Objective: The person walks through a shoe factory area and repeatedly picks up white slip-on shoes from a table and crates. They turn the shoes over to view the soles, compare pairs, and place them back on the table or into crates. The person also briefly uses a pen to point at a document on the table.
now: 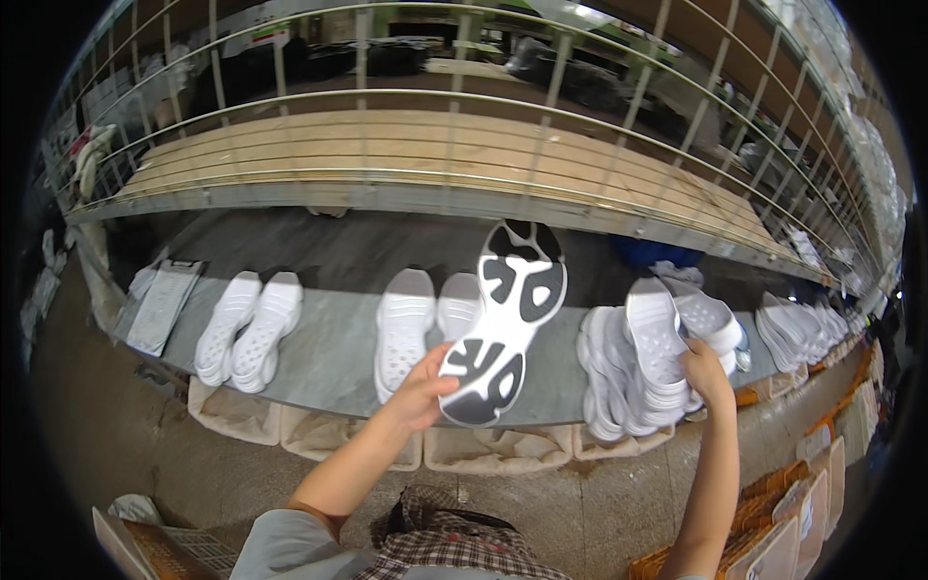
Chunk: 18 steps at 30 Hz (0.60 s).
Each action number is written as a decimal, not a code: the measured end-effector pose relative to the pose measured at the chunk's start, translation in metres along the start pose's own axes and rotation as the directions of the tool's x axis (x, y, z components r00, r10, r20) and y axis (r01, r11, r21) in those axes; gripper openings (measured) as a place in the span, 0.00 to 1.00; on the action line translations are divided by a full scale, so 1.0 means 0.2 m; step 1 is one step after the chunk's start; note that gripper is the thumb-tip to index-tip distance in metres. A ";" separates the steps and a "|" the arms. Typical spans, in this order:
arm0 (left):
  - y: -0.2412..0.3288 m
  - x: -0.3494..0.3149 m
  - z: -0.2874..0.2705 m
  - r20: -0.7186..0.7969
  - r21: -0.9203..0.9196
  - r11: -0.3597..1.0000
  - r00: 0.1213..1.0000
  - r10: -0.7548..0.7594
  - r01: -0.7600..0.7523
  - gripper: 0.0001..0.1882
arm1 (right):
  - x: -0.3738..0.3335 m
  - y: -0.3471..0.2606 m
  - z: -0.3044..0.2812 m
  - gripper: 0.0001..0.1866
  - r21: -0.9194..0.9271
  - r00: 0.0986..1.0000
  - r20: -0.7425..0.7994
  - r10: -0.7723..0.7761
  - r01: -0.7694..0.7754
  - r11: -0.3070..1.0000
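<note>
In my left hand (421, 391) is a white shoe sole (507, 324) with black and grey pads, its tread side facing me. The fingers are closed on its lower end. To the right, my right hand (707, 369) grips the side edge of a white sole (655, 329) on a stack; some of its fingers are hidden. Behind the held sole, a pair of white soles lies on the table, the left sole (402, 333) in plain sight and the right one (456, 307) partly covered. Another pair of white soles (261, 333) lies farther left.
A clipboard with paper (166, 304) lies on the left of the grey table (333, 338). More stacked soles (795, 329) are at the right. Cloth-lined baskets (498, 449) hang along the front edge. Wire mesh (454, 94) and a wooden shelf (406, 145) rise behind. Wicker baskets (764, 503) stand lower right.
</note>
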<state>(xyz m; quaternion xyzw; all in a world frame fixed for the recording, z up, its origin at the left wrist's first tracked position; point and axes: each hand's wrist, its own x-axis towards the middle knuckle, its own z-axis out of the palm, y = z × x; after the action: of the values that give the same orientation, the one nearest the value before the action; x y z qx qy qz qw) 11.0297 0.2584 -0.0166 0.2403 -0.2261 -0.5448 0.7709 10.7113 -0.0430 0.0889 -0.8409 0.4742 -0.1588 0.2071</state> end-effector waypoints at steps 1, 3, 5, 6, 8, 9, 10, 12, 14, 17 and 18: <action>0.02 -0.07 0.00 0.020 -0.018 1.000 1.000 0.003 -0.003 0.38 | 0.03 -0.05 0.01 0.19 -0.085 0.999 -0.013 0.043 -0.044 0.995; 0.06 -0.17 -0.01 0.016 0.008 1.000 0.999 0.030 -0.030 0.40 | 0.02 -0.22 0.02 0.16 -0.288 0.988 -0.104 0.117 -0.143 0.947; 0.08 -0.24 -0.02 0.026 0.014 0.998 0.998 0.062 -0.062 0.42 | -0.06 -0.44 0.08 0.14 -0.540 0.949 -0.246 -0.195 0.033 0.841; 0.09 -0.27 -0.02 0.015 0.011 0.997 0.997 0.071 -0.071 0.42 | -0.10 -0.55 0.13 0.13 -0.650 0.881 -0.312 -0.355 0.074 0.756; 0.10 -0.31 -0.03 -0.015 0.012 0.997 0.997 0.079 -0.078 0.42 | -0.16 -0.73 0.32 0.13 -0.191 0.927 -0.164 -0.336 0.304 0.933; 0.10 -0.33 -0.04 -0.023 -0.003 0.995 0.995 0.097 -0.097 0.43 | -0.17 -0.78 0.45 0.16 -0.026 0.960 0.022 -0.278 0.278 0.960; 0.10 -0.35 -0.05 -0.046 0.001 0.994 0.993 0.110 -0.110 0.43 | -0.17 -0.81 0.60 0.21 -0.044 0.947 0.185 -0.264 0.277 0.960; 0.11 -0.39 -0.06 -0.091 0.023 0.991 0.987 0.133 -0.131 0.44 | -0.14 -0.82 0.95 0.30 0.030 0.918 0.311 -0.245 0.249 0.968; 0.12 -0.43 -0.09 -0.136 0.047 0.988 0.978 0.155 -0.150 0.44 | -0.09 -0.76 1.30 0.31 0.137 0.915 0.351 -0.197 0.158 0.978; 0.14 -0.49 -0.11 -0.149 0.076 0.978 0.968 0.202 -0.192 0.44 | -0.02 -0.67 1.62 0.28 0.245 0.945 0.306 -0.114 0.038 0.969; 0.14 -0.50 -0.12 -0.158 0.080 0.975 0.963 0.217 -0.206 0.44 | -0.02 -0.64 1.66 0.26 0.298 0.948 0.306 -0.082 -0.014 0.954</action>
<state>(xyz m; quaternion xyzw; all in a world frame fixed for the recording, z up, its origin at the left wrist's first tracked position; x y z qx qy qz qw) 11.0335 0.3651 -0.0262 0.2833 -0.2028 -0.4302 0.8328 10.9573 0.0848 -0.1336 -0.8227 0.3912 -0.0954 0.4012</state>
